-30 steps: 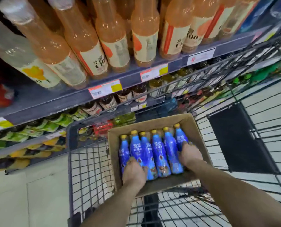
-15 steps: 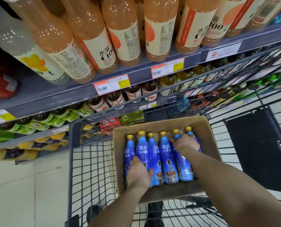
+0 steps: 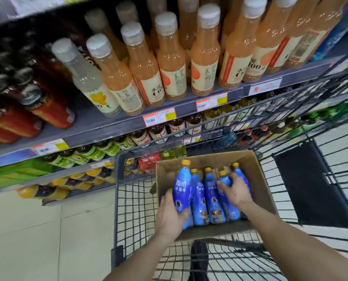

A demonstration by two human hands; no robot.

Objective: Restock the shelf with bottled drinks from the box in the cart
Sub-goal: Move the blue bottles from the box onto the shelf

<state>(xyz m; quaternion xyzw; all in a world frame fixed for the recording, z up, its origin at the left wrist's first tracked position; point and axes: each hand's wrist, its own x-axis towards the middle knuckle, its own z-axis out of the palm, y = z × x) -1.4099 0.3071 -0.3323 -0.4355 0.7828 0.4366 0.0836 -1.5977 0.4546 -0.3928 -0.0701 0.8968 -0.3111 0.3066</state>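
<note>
Five blue bottles (image 3: 212, 199) sit in the box (image 3: 252, 165); left hand (image 3: 170, 217) grips one, right hand (image 3: 236, 192) clasps another.

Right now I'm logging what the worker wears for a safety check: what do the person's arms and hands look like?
Both forearms are bare as far as the frame shows: no sleeves or cuffs in view. The left hand and right hand wear no gloves, and no watch, wristband or rings are visible. The fingers are uncovered. The upper arms lie outside the picture.
</note>
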